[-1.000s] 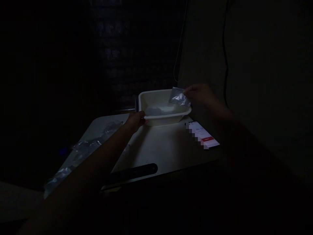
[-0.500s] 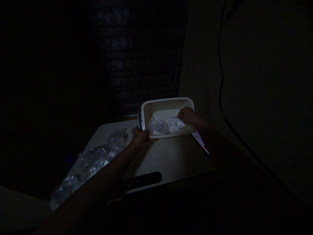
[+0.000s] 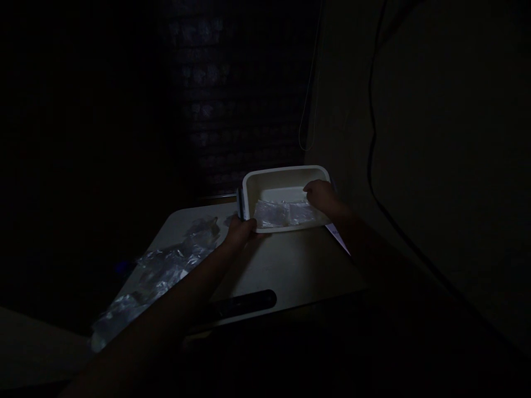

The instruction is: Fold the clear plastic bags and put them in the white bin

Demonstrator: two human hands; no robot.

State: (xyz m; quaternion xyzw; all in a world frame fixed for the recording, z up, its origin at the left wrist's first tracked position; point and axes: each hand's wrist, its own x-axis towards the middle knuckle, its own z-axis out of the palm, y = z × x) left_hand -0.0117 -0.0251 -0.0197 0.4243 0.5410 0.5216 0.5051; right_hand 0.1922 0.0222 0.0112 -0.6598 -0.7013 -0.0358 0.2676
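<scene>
- The tilted tub (image 3: 286, 169) could be tipping nearer if the left hand (image 3: 240, 232), its thumb and fingers clamping the near-left corner, were losing hold; the clear packets (image 3: 270, 214) could then be spilling over its near rim.
- The right hand (image 3: 322, 197) is reaching inside the tub's right side, fingers bunching close; whether they are gripping plastic, I cannot tell; clinging could be dragging one packet askew.
- The packets are lying side by side toward the tub's near wall; they are looking flat, creased, faintly shining.
</scene>
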